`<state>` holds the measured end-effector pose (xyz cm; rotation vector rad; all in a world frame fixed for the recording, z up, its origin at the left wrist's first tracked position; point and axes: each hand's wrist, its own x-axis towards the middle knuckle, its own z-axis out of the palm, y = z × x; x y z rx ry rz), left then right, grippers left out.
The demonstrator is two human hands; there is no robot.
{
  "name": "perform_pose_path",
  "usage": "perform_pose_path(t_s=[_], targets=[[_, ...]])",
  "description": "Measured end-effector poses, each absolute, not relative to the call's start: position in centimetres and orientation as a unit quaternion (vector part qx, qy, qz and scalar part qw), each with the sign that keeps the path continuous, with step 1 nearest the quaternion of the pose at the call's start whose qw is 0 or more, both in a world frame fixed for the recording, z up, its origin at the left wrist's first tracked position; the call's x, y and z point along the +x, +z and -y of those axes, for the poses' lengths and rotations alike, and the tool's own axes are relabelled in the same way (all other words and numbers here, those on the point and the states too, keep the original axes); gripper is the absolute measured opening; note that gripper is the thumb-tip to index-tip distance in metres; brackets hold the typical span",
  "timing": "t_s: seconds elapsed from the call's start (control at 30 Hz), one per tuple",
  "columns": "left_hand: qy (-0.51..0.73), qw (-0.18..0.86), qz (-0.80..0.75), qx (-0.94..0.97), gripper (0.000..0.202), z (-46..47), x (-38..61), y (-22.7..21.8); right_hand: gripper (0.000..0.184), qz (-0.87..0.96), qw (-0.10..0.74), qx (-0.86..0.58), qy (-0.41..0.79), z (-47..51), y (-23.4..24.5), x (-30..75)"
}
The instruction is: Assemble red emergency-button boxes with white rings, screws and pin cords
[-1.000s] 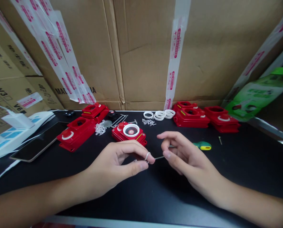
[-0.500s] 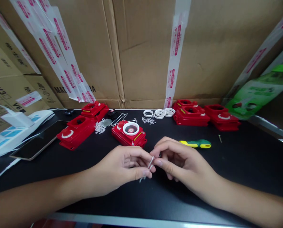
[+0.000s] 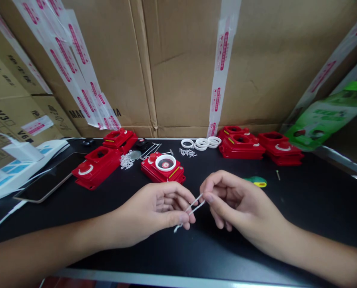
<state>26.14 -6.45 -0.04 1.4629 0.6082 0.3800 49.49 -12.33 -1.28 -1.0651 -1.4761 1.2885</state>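
Note:
A thin white string (image 3: pixel 196 205) stretches in two strands between my hands, above the black table. My left hand (image 3: pixel 156 210) pinches it between thumb and fingers, and a short end hangs below the thumb. The other end is in the closed fingertips of my right hand (image 3: pixel 236 198). Just beyond my left hand sits a red box (image 3: pixel 178 176) with a white ring (image 3: pixel 158 166) round a dark round window. Behind my right hand lies a green and yellow screwdriver (image 3: pixel 260 183), its handle partly hidden.
More red housings stand at left (image 3: pixel 98 164) and right (image 3: pixel 241 151). White rings (image 3: pixel 200 146), small screws (image 3: pixel 188 153), clear plastic pieces (image 3: pixel 127 160) and metal rods (image 3: pixel 150 151) lie toward the back. A phone (image 3: pixel 50 176) and power strip (image 3: pixel 49 154) are left; a green bottle (image 3: pixel 325 116) leans right.
My right hand has moved right, away from my left, drawing the string out longer between them. It now covers more of the screwdriver. My left hand has hardly moved.

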Motion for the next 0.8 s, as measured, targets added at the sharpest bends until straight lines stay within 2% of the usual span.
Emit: perform_pose_path(t_s=[0.13, 0.37, 0.47, 0.53, 0.63, 0.7, 0.8], targets=[[0.163, 0.673, -0.289, 0.661, 0.013, 6.4, 26.3, -0.3, 0.032, 0.57, 0.449, -0.435, 0.533, 11.7, -1.2, 49.6], [0.164, 0.599, -0.268, 0.737, 0.016, 6.0, 26.1, -1.1, 0.028, 0.513, 0.455, -0.407, 0.603, 11.2, -1.4, 50.0], [0.165, 0.545, -0.257, 0.781, 0.019, 6.0, 25.9, -1.2, 0.029, 0.527, 0.444, -0.41, 0.598, 11.2, -1.4, 50.0], [0.16, 0.465, -0.24, 0.837, 0.022, 6.2, 25.6, -1.1, 0.022, 0.588, 0.432, -0.429, 0.532, 11.2, -1.5, 50.1], [0.158, 0.296, -0.185, 0.924, 0.024, 6.6, 25.3, -1.1, 0.005, 0.736, 0.417, -0.43, 0.315, 11.1, -1.4, 50.4], [0.167, 0.228, -0.153, 0.947, 0.024, 6.8, 25.2, -1.3, 0.011, 0.802, 0.406, -0.397, 0.185, 11.1, -1.4, 50.7], [0.179, 0.189, -0.13, 0.957, 0.023, 6.8, 25.1, -1.5, 0.019, 0.853, 0.374, -0.352, 0.093, 11.2, -1.4, 51.3]])
